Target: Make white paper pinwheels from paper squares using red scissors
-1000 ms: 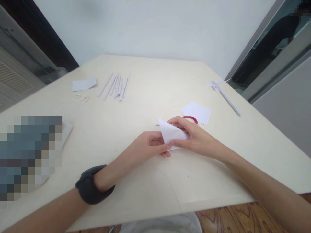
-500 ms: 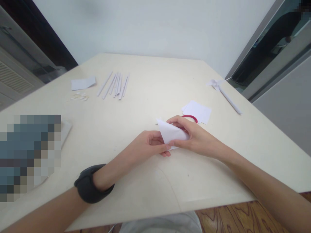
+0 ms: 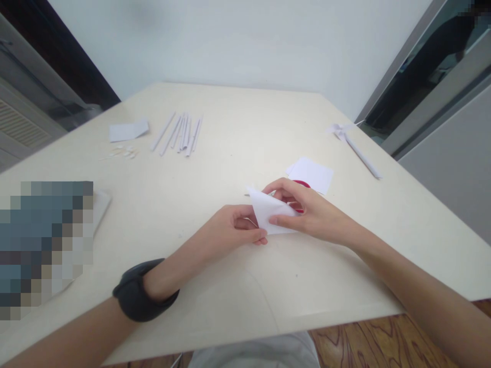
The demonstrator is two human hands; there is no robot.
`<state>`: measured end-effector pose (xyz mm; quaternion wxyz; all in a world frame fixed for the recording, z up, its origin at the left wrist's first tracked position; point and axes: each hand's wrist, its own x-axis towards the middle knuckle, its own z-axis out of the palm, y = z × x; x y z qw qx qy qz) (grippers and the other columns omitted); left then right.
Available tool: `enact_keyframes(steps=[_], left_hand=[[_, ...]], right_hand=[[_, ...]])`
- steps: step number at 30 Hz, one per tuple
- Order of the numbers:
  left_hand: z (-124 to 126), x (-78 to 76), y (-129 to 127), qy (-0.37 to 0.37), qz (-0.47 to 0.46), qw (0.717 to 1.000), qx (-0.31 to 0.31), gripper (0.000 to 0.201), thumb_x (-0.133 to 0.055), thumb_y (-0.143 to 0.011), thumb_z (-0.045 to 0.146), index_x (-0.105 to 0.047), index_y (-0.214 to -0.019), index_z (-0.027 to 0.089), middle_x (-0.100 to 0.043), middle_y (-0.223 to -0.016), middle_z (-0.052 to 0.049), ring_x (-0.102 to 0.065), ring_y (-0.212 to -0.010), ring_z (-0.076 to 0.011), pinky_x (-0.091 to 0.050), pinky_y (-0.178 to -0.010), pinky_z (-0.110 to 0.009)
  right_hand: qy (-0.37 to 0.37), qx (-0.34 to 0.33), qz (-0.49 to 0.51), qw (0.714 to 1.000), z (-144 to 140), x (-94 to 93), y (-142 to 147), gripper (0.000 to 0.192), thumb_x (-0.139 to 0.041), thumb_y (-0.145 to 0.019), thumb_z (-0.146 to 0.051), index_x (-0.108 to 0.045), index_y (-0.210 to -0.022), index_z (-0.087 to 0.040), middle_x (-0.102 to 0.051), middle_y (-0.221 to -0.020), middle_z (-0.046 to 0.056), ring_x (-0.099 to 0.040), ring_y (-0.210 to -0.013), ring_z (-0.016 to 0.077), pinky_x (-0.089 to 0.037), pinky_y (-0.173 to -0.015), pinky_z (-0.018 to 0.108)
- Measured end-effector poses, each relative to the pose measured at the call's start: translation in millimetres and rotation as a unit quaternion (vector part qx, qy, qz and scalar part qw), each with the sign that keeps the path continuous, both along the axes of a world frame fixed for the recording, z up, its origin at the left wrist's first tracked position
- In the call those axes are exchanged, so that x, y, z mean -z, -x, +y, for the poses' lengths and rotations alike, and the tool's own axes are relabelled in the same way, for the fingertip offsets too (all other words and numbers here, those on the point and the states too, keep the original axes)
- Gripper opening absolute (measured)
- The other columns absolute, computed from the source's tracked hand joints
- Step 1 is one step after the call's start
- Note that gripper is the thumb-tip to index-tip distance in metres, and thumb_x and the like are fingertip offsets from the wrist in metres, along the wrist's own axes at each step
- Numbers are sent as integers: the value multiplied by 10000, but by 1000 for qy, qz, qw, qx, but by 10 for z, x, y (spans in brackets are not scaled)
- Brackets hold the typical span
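Both hands meet near the middle of the pale tabletop (image 3: 230, 153), over a folded white paper (image 3: 270, 217) that has the form of a triangle. The paper lies low, just above the surface, probably so the tabletop can support it while the fold is pressed. The left hand (image 3: 230, 232) pinches the near corner of the paper between thumb and curled fingers, closed on it. The right hand (image 3: 312, 214) lies over the right part, its fingers (image 3: 282, 221) closed on the edge. Just behind this hand a red ring-shaped object (image 3: 303, 184) is partly hidden, beside loose white sheets (image 3: 312, 174). Farther away are rolled paper sticks (image 3: 180, 133) and a paper pinwheel (image 3: 353, 143).
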<state>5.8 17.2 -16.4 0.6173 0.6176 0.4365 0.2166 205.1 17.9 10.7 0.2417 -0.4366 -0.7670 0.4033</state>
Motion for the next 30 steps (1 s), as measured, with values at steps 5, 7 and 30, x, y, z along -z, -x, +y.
enact_keyframes(steps=[5,7,30], left_hand=[[-15,-66,-28,-12,17,1000,-10,325,-601,-748,210,-636,-1070,183,-714,-753,-21,-673,-760,-185,-526,-730,-297],[-13,-75,-33,-15,14,1000,-7,352,-600,-746,211,-623,-1096,178,-714,-769,-27,-671,-762,-187,-527,-736,-301],[-1,-204,-48,23,33,999,-27,122,-630,-709,189,-600,-825,169,-672,-714,-3,-651,-714,-151,-504,-689,-254]], right_hand=[[23,-5,-16,1000,51,-49,-70,116,-529,-836,-296,-547,-894,-197,-584,-917,22,-554,-786,146,-423,-636,261],[24,-2,-28,999,71,-48,-89,147,-527,-835,-331,-551,-832,-186,-584,-923,32,-551,-766,145,-413,-616,259],[4,32,-38,999,100,3,-119,182,-552,-804,-339,-527,-707,-187,-570,-808,16,-528,-734,149,-403,-624,267]])
